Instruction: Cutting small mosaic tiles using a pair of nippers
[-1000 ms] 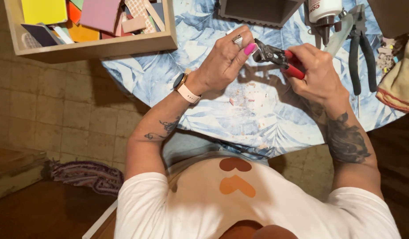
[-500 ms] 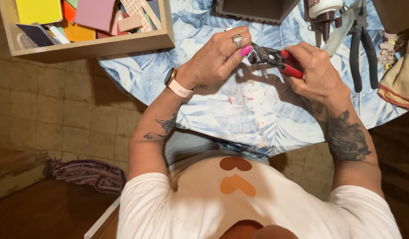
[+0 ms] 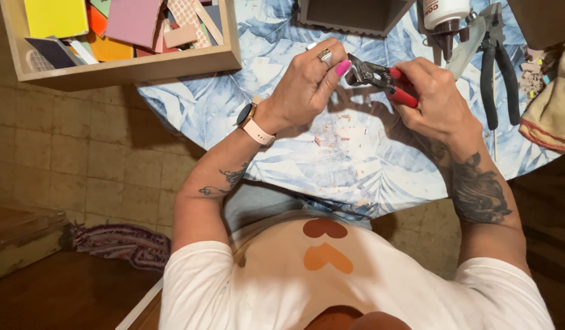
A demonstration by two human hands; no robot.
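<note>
Head view: the round counter (image 3: 282,116) carries a blue leaf-print cloth over a tiled floor (image 3: 68,153). A wooden tray (image 3: 129,68) of coloured tiles sits at the far left; black pliers (image 3: 499,67) lie at the right. The right hand (image 3: 438,101) is clamped on the red-handled nippers (image 3: 380,79). The left hand (image 3: 307,82), fingers pinched together, meets the nipper jaws; any piece held there is too small to tell. Small chips (image 3: 340,131) lie on the cloth below both hands.
</note>
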